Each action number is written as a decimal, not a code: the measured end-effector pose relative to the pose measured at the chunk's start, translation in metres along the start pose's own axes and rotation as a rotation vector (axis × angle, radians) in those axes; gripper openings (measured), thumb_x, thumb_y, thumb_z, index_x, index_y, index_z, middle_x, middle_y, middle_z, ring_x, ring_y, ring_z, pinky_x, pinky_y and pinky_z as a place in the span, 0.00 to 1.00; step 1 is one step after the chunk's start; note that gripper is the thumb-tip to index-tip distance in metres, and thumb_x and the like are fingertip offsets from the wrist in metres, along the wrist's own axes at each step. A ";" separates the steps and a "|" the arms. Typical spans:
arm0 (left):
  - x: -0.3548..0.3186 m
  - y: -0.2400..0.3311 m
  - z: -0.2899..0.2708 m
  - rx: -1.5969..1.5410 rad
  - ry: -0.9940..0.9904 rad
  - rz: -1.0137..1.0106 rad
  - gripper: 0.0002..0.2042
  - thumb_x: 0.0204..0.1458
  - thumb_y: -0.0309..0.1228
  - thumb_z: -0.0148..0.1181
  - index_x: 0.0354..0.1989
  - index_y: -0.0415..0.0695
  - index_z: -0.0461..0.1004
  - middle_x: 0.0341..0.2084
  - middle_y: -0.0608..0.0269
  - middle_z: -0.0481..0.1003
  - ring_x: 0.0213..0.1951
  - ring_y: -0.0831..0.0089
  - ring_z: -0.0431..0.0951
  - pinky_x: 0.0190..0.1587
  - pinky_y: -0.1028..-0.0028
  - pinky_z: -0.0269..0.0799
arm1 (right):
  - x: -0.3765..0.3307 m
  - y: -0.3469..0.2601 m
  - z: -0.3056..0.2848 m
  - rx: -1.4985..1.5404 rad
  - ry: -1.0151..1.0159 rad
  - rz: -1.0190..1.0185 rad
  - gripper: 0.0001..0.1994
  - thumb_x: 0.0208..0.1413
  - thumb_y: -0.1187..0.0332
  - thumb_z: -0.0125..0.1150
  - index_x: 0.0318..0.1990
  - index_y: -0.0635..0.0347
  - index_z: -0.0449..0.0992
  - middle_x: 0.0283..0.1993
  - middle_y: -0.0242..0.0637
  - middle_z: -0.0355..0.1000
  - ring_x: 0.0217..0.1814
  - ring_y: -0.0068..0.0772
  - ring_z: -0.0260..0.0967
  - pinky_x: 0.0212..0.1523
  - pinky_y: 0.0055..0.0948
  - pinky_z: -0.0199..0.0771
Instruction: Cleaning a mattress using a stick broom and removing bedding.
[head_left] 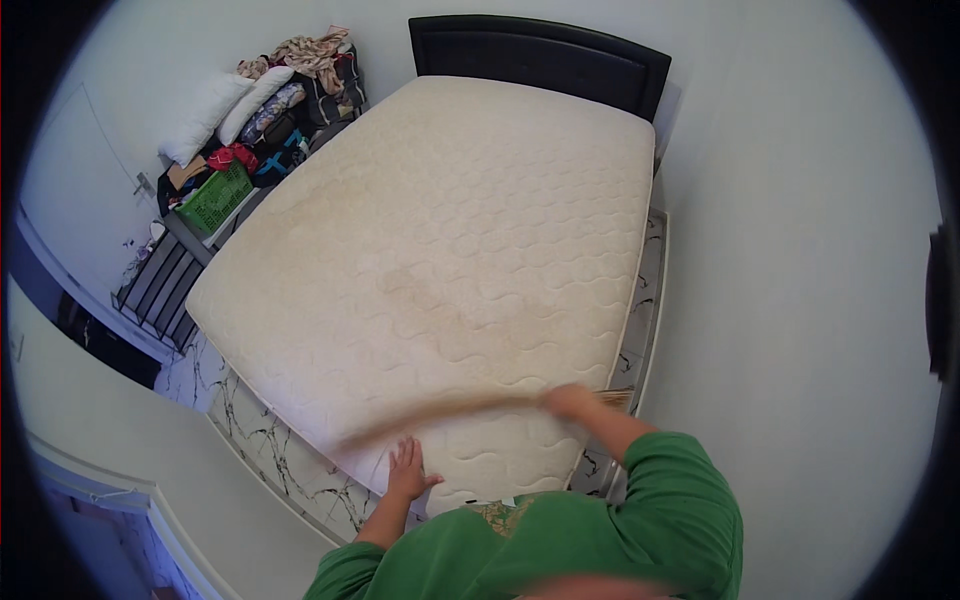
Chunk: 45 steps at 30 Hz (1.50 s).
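At the foot of the bare quilted mattress (440,250), the left hand (408,470) lies open and flat while the right hand (568,400) grips a blurred straw hand broom (450,412) sweeping across it, which could flick dust onto the marbled floor (270,440).

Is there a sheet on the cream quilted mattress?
No, the cream quilted mattress lies bare, its stitched wave pattern and brownish stains exposed, with only the left hand and a blurred straw hand broom on it.
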<state>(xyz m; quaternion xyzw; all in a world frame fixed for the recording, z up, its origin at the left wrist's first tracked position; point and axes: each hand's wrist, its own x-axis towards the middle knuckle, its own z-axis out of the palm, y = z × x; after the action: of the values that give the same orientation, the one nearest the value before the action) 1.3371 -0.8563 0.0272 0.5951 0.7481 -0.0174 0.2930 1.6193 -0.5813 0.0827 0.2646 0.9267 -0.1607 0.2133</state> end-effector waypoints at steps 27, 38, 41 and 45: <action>-0.022 0.096 0.057 -0.044 -0.158 -0.327 0.43 0.36 0.47 0.56 0.54 0.31 0.40 0.55 0.39 0.38 0.55 0.40 0.42 0.56 0.63 0.44 | -0.149 0.036 -0.036 -0.028 0.018 0.033 0.11 0.50 0.64 0.39 0.32 0.59 0.67 0.32 0.47 0.68 0.36 0.45 0.67 0.32 0.37 0.66; -0.022 0.087 0.032 0.030 -0.311 -0.085 0.28 0.41 0.46 0.45 0.48 0.39 0.58 0.50 0.45 0.55 0.51 0.57 0.57 0.51 0.71 0.53 | -0.133 0.049 -0.006 0.325 0.424 0.306 0.15 0.48 0.62 0.40 0.35 0.64 0.66 0.31 0.53 0.67 0.36 0.49 0.65 0.34 0.40 0.64; -0.022 0.072 0.049 0.061 -0.373 -0.060 0.27 0.42 0.46 0.45 0.48 0.39 0.58 0.50 0.45 0.56 0.50 0.57 0.58 0.51 0.70 0.54 | -0.169 0.026 -0.035 -0.060 0.111 0.150 0.13 0.47 0.64 0.40 0.38 0.60 0.66 0.31 0.49 0.69 0.36 0.44 0.67 0.34 0.39 0.65; -0.029 0.071 0.062 -0.001 -0.226 -0.098 0.31 0.44 0.47 0.43 0.52 0.35 0.51 0.53 0.45 0.50 0.53 0.58 0.54 0.53 0.71 0.51 | -0.190 0.170 0.014 0.284 0.337 0.837 0.13 0.44 0.69 0.44 0.38 0.57 0.70 0.36 0.44 0.69 0.38 0.42 0.66 0.37 0.37 0.65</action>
<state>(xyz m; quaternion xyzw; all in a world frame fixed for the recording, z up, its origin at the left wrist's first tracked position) 1.4299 -0.8844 0.0123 0.5521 0.7384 -0.0982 0.3744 1.8645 -0.5297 0.1309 0.6642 0.7310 -0.1407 0.0681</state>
